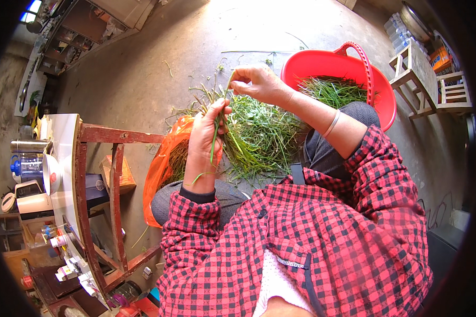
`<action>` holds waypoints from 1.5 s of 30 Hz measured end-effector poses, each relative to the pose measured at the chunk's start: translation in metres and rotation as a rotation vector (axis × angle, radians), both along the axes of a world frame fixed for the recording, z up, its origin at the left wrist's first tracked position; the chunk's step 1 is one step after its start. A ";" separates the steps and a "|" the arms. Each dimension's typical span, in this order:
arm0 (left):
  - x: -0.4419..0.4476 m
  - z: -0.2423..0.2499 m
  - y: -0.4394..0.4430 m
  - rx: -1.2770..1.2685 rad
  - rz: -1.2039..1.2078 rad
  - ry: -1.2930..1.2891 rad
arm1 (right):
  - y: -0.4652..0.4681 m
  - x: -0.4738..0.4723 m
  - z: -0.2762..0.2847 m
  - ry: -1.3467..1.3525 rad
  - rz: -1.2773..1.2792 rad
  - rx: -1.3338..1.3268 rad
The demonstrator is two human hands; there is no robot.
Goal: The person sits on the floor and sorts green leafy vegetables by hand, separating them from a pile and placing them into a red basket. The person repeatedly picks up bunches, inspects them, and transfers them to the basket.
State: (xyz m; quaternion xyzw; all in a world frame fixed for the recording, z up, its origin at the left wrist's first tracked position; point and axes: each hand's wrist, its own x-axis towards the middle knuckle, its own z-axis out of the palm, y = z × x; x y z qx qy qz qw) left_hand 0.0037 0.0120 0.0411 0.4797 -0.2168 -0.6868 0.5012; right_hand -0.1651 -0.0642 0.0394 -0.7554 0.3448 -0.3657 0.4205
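My left hand (pixel 208 125) is closed around a bunch of long green stems (pixel 242 152), whose leafy ends hang down to the right. One loose green blade drapes over the wrist. Just above, my right hand (pixel 260 83) pinches a green blade (pixel 229 84) that rises from the bunch, between thumb and forefinger. Below both hands a heap of loose grassy greens (pixel 267 130) lies on the floor. An orange plastic bag (pixel 152 180) with more stems stands beside my left forearm. To the right, a red plastic basket (pixel 313 63) with a handle holds cut greens (pixel 333 90).
On the left is a red wooden-framed table (pixel 119 134) with a bowl (pixel 51 174), a blue-lidded jug (pixel 29 165) and a cardboard box (pixel 123 174) nearby. Wooden stools (pixel 414 77) and bottled water (pixel 396 33) stand at the right. Stray stems lie on the concrete floor (pixel 142 75).
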 end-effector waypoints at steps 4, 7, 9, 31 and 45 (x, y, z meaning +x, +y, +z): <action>0.001 -0.002 -0.001 0.004 -0.002 0.036 | -0.004 -0.003 -0.004 -0.078 -0.044 0.173; 0.004 -0.004 -0.002 0.004 -0.023 0.078 | -0.014 -0.011 -0.009 -0.046 -0.179 0.209; 0.005 -0.006 -0.003 0.015 -0.054 0.116 | -0.019 -0.017 -0.013 -0.029 -0.227 0.233; 0.006 -0.011 -0.004 -0.062 -0.192 -0.207 | -0.025 -0.026 -0.005 -0.347 0.064 0.510; 0.038 -0.029 -0.013 -0.064 0.004 -0.181 | -0.063 -0.116 0.023 -0.737 -0.397 0.358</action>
